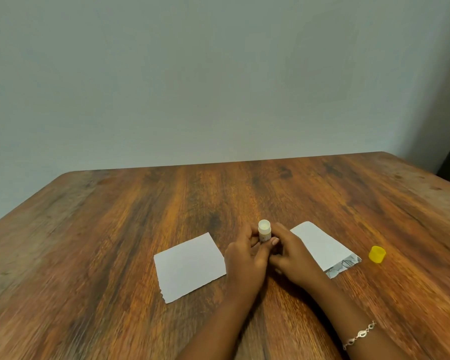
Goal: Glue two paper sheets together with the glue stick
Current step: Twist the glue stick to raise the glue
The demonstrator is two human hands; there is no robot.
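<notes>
The glue stick (264, 231) stands upright between the two hands at the middle of the wooden counter (115, 229), its cap off and the pale glue showing at the open top. The left hand (244, 258) wraps it from the left, the fingers (247, 233) curled around the tube's far side and the thumb laid across the front. The right hand (294, 258) closes in from the other side — its thumb, nail up, presses against the lower part of the tube, and the remaining fingers are folded low around the base, where the exact contact is hidden. Both hands are therefore pinching the same tube, one high and one low.

A sheet of white paper (190, 267) lies flat just to the left of the left hand, its nearer edge rough and torn. A second sheet (320, 242) lies to the right, partly under the right hand; its near corner shows a strip of dark printed marks — too small to read.

The yellow cap (377, 254) stands on the counter beyond that second sheet, just beside its right corner and clear of it.

A thin silver bracelet (359, 335) circles the right wrist near the lower edge of the view. Behind the counter rises a plain pale wall (218, 74).
</notes>
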